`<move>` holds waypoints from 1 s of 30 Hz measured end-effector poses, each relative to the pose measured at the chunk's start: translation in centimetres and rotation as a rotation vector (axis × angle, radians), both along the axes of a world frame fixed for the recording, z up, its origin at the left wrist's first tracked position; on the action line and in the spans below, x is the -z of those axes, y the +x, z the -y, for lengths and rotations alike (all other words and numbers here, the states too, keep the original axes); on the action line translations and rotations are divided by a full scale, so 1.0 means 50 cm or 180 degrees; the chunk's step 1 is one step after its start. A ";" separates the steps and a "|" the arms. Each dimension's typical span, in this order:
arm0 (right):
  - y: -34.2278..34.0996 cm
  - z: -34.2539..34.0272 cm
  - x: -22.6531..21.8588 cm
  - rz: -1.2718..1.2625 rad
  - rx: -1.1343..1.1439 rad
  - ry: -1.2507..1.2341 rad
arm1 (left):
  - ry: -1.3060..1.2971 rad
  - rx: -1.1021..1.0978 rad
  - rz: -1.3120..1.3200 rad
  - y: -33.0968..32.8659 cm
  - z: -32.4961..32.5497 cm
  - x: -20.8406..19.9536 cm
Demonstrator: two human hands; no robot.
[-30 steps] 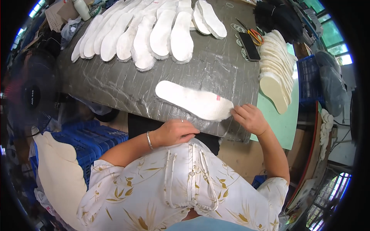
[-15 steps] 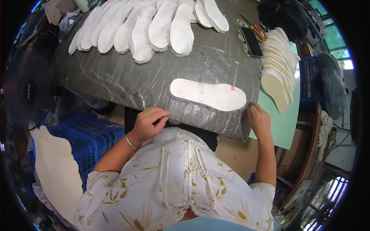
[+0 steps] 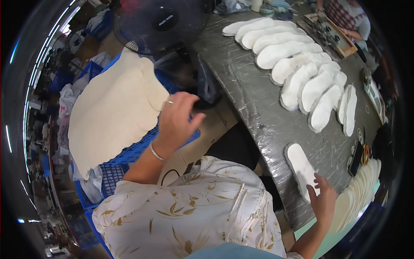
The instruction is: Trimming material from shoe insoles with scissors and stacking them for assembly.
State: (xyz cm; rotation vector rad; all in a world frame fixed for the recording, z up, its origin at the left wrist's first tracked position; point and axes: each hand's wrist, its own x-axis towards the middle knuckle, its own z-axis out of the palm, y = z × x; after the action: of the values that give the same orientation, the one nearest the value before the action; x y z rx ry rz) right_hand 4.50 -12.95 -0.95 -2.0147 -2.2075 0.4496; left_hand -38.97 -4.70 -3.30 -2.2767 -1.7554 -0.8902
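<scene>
Reaching out to the person's left, the left hand point(image 3: 176, 118) hovers with its grip spread and empty, fingers loosely fanned, a ring on one finger and a thin bangle at the wrist. Just beyond its fingertips, farther left, lies a stack of large cream-coloured foam sheets with wavy edges point(image 3: 110, 121), resting on blue plastic crates point(image 3: 116, 166). The hand overlaps the near right edge of that stack in the head view; whether the fingers touch the top sheet cannot be told. The stack's long axis runs from near the body away toward the black standing fan point(image 3: 161, 21) beyond the hand.

On the other side, the right hand point(image 3: 321, 200) rests with its grip open, fingers flat, the fingertips touching the near end of a single white sole-shaped insole point(image 3: 302, 168). This insole lies on the grey wrinkled film-covered counter point(image 3: 258, 103), its long axis pointing away from the right hand toward the far side. The right hand is by far the nearer one to it; the left is well apart.

Farther from the right hand, a row of overlapping white insoles point(image 3: 297, 64) lies across the counter. Just right of the hand stands a fanned pile of cream insoles point(image 3: 360, 185).
</scene>
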 end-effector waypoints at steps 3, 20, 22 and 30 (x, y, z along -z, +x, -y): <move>-0.056 -0.056 -0.008 -0.0090 -0.0392 0.0202 | -0.0342 -0.0764 -0.0438 -0.108 0.031 0.006; -0.154 -0.153 0.013 -0.0375 -0.0950 -0.0049 | -0.1083 -0.1068 0.1450 -0.416 0.055 -0.057; -0.158 -0.152 0.014 -0.0359 -0.0936 -0.0095 | -0.0485 -0.1398 0.1470 -0.505 0.025 -0.072; -0.144 -0.149 0.025 -0.0371 -0.0901 -0.0033 | 0.1903 -0.1866 -0.0485 -0.567 -0.038 -0.364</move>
State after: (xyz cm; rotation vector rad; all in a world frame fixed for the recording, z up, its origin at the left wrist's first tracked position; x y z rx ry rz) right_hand -2.72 -5.52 -2.18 -1.6377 -2.4277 0.5922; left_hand -67.32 -2.79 14.90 -1.3236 -1.6506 -0.9160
